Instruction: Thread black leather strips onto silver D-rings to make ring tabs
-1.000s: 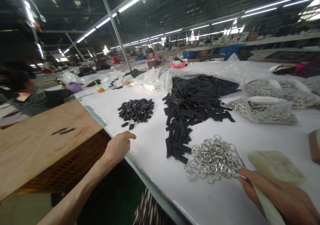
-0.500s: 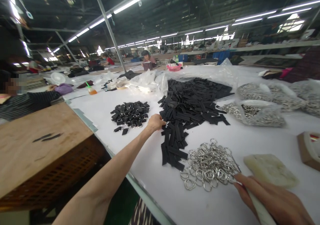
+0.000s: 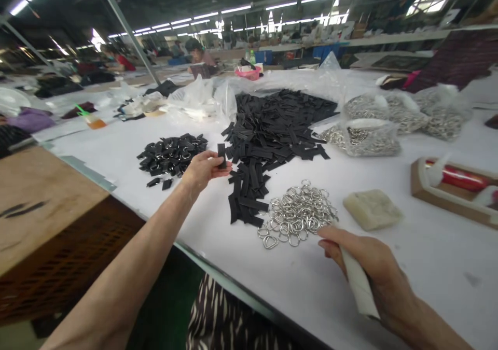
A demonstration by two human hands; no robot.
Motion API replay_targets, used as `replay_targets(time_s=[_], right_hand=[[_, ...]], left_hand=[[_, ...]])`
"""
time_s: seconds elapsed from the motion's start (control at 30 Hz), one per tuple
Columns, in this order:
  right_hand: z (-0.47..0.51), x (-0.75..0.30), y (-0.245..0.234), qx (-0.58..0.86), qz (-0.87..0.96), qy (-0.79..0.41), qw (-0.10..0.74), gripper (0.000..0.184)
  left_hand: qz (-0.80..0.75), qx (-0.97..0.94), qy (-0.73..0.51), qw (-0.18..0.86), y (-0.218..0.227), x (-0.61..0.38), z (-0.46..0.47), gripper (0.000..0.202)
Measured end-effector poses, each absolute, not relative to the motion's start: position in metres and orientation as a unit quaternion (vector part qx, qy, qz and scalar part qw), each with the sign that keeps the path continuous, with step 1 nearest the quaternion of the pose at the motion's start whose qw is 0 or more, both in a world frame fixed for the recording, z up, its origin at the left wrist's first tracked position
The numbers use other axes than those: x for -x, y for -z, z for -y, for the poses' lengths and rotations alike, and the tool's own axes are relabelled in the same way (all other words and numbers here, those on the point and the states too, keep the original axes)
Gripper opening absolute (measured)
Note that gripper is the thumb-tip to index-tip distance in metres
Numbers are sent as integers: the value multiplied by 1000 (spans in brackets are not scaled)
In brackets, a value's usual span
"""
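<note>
At a long white-covered worktable (image 3: 436, 282) in a wide factory hall under strip lights (image 3: 280, 5), black strips lie in a large heap (image 3: 268, 137), with a smaller heap of strips on metal rings (image 3: 171, 155) to its left. The left hand (image 3: 202, 171) pinches one black strip (image 3: 221, 155) upright between thumb and fingers, above the table between the heaps. The right hand (image 3: 373, 267) curls closely round a white roll (image 3: 358, 282), its fingertips (image 3: 323, 234) just beside a pile of silver D-rings (image 3: 298, 218). The roll's top is hidden behind those fingers. A far co-worker (image 3: 198, 54) is too small to make out.
</note>
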State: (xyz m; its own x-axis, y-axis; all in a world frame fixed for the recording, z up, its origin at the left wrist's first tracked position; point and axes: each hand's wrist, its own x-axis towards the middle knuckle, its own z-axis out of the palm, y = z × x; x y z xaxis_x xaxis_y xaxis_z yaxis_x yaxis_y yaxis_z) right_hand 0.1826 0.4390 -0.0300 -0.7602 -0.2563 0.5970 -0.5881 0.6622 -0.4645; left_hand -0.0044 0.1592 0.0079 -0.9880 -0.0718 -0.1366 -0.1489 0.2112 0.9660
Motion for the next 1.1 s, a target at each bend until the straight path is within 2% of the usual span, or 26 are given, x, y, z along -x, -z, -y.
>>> replay_targets(time_s=[0.13, 0.2, 0.33, 0.5, 0.63, 0.77, 0.87, 0.93, 1.1], right_hand=[[-424, -186, 33, -271, 875, -347, 199, 16], [-414, -185, 32, -290, 886, -302, 199, 14], [-389, -177, 32, -394, 875, -182, 214, 22], [-367, -161, 48, -420, 878, -145, 177, 24], [-357, -149, 58, -402, 885, -133, 195, 19], [-352, -140, 57, -358, 899, -137, 213, 3], [-352, -135, 54, -342, 908, -147, 193, 21], [-352, -132, 53, -341, 910, -152, 182, 25], [-354, -133, 56, -338, 910, -139, 194, 10]], left_hand=[[-692, 24, -718, 69, -25, -29, -183, 10], [-639, -16, -763, 95, -30, -38, -204, 8], [-581, -57, -807, 94, -24, -35, -241, 9], [-586, -20, -805, 94, 11, -21, -257, 12], [-599, -10, -797, 81, 33, -17, -253, 13], [-608, -14, -792, 53, 38, -16, -253, 11], [-611, -19, -790, 42, 39, -17, -255, 10], [-613, -24, -789, 37, 41, -18, -256, 10], [-618, -37, -785, 26, 43, -20, -256, 9]])
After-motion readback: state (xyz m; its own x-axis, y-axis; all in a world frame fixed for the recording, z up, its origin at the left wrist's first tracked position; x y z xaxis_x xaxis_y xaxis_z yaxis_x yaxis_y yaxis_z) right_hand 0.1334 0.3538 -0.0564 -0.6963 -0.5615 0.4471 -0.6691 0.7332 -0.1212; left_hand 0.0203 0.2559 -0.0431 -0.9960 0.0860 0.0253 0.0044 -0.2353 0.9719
